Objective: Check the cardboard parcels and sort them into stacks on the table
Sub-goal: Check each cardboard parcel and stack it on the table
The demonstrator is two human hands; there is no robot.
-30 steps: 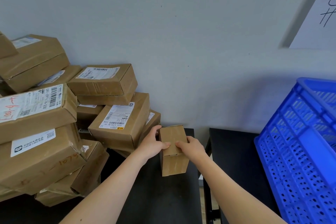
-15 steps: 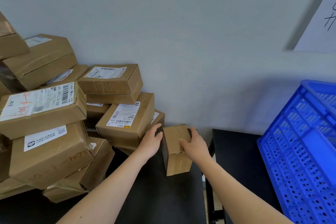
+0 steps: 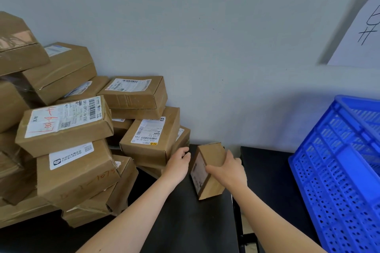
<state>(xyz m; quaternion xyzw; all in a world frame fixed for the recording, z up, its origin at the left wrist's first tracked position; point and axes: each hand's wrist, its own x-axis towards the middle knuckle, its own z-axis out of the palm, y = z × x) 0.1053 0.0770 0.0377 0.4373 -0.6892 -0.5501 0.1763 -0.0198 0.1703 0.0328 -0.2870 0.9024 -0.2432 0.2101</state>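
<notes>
small parcel (image 3: pixel 212 155): tipped up on one edge on the black table (image 3: pixel 185 222), near its right edge, with the printed face turned to the left

right hand (image 3: pixel 230 170): wrapped over the parcel's top and right side, thumb on the near face, so it's got a proper hold

left hand (image 3: pixel 177 167): just beside the parcel's left face, fingers loosely curled, not holding anything as far as I can see

neighbours: the big messy pile (image 3: pixel 67 127) of parcels sits right behind the left hand, and the blue crate (image 3: pixel 339 181) is well off to the right

step: looks like the checking bit, tilting it to read the label

next: my guess is pick a stack and set it down flat. The pile leans close, so don't nudge it
</notes>
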